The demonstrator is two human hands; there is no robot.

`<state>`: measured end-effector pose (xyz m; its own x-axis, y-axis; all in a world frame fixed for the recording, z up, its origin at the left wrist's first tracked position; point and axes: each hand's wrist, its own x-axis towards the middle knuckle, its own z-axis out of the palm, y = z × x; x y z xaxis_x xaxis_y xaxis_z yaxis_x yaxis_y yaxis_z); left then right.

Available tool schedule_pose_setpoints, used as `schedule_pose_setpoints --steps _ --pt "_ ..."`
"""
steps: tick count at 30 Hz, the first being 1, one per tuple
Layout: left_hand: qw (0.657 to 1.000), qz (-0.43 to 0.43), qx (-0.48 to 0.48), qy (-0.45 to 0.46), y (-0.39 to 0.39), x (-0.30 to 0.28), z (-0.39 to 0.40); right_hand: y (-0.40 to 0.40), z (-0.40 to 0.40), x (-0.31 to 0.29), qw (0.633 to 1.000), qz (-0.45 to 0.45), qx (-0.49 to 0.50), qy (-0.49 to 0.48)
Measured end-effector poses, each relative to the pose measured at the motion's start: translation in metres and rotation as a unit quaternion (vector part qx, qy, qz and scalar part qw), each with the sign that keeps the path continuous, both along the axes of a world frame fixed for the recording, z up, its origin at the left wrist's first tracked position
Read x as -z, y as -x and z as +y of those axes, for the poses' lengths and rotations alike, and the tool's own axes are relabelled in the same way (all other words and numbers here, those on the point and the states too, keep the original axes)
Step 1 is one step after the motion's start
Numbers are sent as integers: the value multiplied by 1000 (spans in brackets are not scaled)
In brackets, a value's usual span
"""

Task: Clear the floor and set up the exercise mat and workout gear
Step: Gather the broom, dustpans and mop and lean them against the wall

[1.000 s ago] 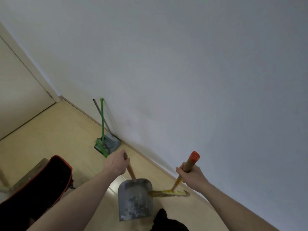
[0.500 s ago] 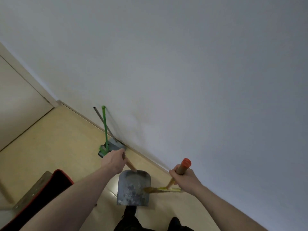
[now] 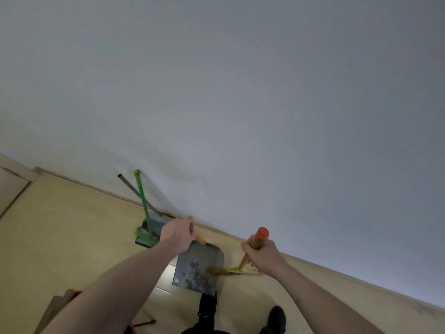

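My left hand (image 3: 177,235) grips the wooden handle of a grey metal dustpan (image 3: 197,270), whose pan hangs above the pale wooden floor (image 3: 72,237). My right hand (image 3: 261,255) is closed around the wooden handle of a small broom (image 3: 257,239) with an orange cap. Its yellow bristles (image 3: 231,271) lie against the dustpan's right side. Both tools are held close to the white wall (image 3: 240,104).
A green-handled broom (image 3: 143,206) and a grey long-handled dustpan (image 3: 154,224) lean against the wall just beyond my left hand. My dark-socked feet (image 3: 277,318) show at the bottom. A wooden piece with a red edge (image 3: 60,307) sits at bottom left. A door frame (image 3: 12,169) is far left.
The view has swung right and closer to the wall; the red-edged black bag has slid out of view at the left. Both hands still hold the dustpan and broom.
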<state>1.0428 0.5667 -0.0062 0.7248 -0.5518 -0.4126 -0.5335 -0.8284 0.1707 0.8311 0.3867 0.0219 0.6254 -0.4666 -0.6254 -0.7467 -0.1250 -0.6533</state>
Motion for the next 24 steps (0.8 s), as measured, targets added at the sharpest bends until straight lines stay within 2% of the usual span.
schedule_pose_setpoints --steps 9,18,24 --pt "999 20 -16 34 -25 23 -5 -41 17 19 997 14 68 -44" --pt "999 8 8 47 -46 33 -12 -86 34 38 997 -6 72 -8" --pt "999 -7 21 50 -54 38 -16 -103 24 58 998 29 52 0"
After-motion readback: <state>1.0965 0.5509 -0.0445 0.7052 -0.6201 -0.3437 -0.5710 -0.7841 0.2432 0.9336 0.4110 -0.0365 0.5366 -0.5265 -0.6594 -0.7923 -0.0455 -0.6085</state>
